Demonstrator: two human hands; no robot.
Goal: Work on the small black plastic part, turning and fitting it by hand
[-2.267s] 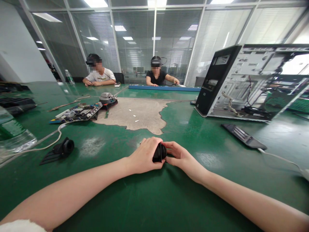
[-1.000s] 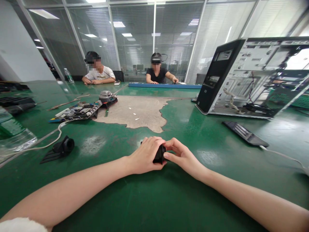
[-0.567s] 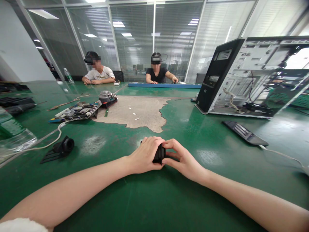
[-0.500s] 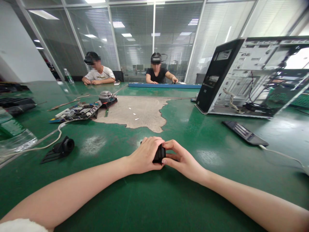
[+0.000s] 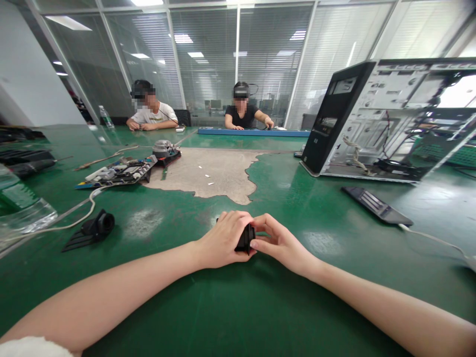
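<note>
My left hand point(image 5: 225, 240) is wrapped over a small black plastic part point(image 5: 245, 239), low above the green table in front of me. The fingers hide most of the part, so its exact kind does not show. From the other side, my right hand point(image 5: 277, 243) pinches the part's right end between thumb and fingers. A black plastic piece with a round opening and flat slats point(image 5: 94, 228) lies on the table to the left of my hands.
An opened computer case point(image 5: 342, 119) stands at the right, with a dark phone-like device point(image 5: 377, 204) on a white cable before it. At the left are a circuit board point(image 5: 119, 171), a fan-like cooler point(image 5: 165, 151) and a plastic bottle point(image 5: 24, 203). Two people sit across the table.
The fingers of my right hand have shifted slightly on the black part's end. My left hand keeps its hold in nearly the same place.
</note>
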